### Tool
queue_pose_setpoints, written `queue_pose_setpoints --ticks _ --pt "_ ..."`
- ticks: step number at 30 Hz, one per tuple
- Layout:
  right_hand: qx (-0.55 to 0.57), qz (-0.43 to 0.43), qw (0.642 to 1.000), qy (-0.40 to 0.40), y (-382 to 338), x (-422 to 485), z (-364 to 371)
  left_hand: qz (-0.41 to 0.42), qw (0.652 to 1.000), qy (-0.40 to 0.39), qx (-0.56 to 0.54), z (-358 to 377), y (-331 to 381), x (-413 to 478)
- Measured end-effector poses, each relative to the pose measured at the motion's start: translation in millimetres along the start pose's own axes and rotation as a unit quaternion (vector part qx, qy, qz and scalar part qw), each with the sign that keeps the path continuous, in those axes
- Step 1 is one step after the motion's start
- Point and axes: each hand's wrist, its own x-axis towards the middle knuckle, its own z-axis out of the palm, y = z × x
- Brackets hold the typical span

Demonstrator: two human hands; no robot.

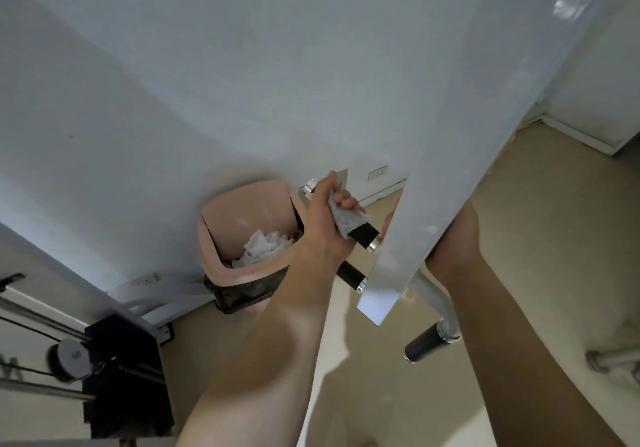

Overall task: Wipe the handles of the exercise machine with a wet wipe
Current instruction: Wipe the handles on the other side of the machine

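Reaching up past a black weight stack (128, 377) at lower left and a bare grip (424, 342) low at right, no wipe on it, no telling whether cleaned. Farther out, left hand (329, 221) curled tight around the upper handle (362, 233), wet wipe (348, 220) bunched between palm and black foam, only the handle's lower end and chrome collar showing below the cloth. Just beneath, a second black handle (349, 273) partly behind the wrist, uncovered. Right hand mostly hidden behind the white post (460, 135), forearm rising to it; open or closed, cannot tell. Beyond, against the wall, pink bin (221, 225) holding crumpled white tissue. By the look of it, mid-task: one handle under the wipe, at least two more grips apparently left to do, wipe not yet binned.
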Motion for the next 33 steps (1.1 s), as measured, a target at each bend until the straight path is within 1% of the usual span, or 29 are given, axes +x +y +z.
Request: queue_pose_setpoints --ticks 3,7,9,12,15,18,19,20,21,22,24,25,27,28,29,30,31,33 --pt "-0.001 -0.003 1.0 0.001 2 3 -1 -0.012 0.998 0.057 0.022 1 -18 1" --pt "-0.008 -0.01 1.0 -0.012 5 2 -3 -0.004 0.985 0.132 0.114 1 -28 4" --pt "-0.004 -0.017 1.0 -0.02 7 2 -3 -0.016 0.984 0.137 0.117 4 -16 5" --pt "-0.007 -0.022 1.0 -0.001 7 1 2 0.002 0.993 0.101 0.066 3 10 12" --pt "-0.022 -0.024 0.999 0.002 5 0 9 0.041 0.999 0.032 -0.001 -5 22 18" --pt "-0.013 -0.021 1.0 -0.013 8 0 3 0.052 0.991 -0.068 -0.102 -14 21 22" --pt "-0.012 -0.019 1.0 -0.014 8 0 2 0.05 0.987 -0.088 -0.127 -16 19 23" --pt "-0.011 -0.019 1.0 -0.013 8 1 1 0.05 0.985 -0.091 -0.136 -17 15 21" --pt "-0.01 -0.021 1.0 -0.008 8 0 2 0.051 0.988 -0.08 -0.124 -15 10 18" --pt "-0.007 -0.022 1.0 -0.007 6 -1 4 0.052 0.993 -0.05 -0.091 -12 4 16" --pt "-0.005 -0.021 1.0 -0.006 3 -1 8 0.048 0.998 0.047 0.009 -2 -9 13" --pt "-0.005 -0.023 1.0 -0.002 1 -2 8 0.046 0.992 0.097 0.061 2 -13 12" --pt "-0.009 -0.031 0.999 -0.003 3 -2 5 0.047 0.969 0.192 0.15 7 -21 12" --pt "-0.01 -0.031 0.999 -0.01 4 -2 1 0.054 0.958 0.219 0.176 7 -25 11" --pt "-0.012 -0.027 0.999 -0.014 5 -3 1 0.057 0.954 0.224 0.19 5 -29 11" --pt "-0.01 -0.02 1.0 -0.013 5 -4 0 0.049 0.956 0.214 0.197 3 -31 10" --pt "-0.002 -0.019 1.0 -0.015 5 -5 -1 0.029 0.962 0.191 0.194 1 -30 9" --pt "-0.002 -0.023 1.0 -0.012 8 -6 -2 -0.016 0.981 0.131 0.144 -3 -13 7"
